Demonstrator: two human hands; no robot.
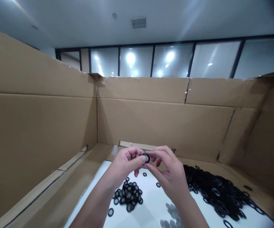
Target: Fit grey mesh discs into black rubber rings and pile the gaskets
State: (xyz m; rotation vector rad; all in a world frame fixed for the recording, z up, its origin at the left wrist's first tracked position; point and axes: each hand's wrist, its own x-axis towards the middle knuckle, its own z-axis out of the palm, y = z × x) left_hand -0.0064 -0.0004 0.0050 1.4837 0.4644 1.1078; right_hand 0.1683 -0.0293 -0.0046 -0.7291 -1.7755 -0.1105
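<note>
Holding black washer (146,157) upright, left hand (127,162), right hand (167,171)

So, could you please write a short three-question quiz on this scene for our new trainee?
1. What do the left hand and right hand hold between them?
2. True or false: the larger heap of black rings lies to the right of the smaller pile.
3. What rises around the white surface? A) cardboard walls B) glass panels C) wooden crates

Key: 1. A black ring. 2. True. 3. A.
</note>
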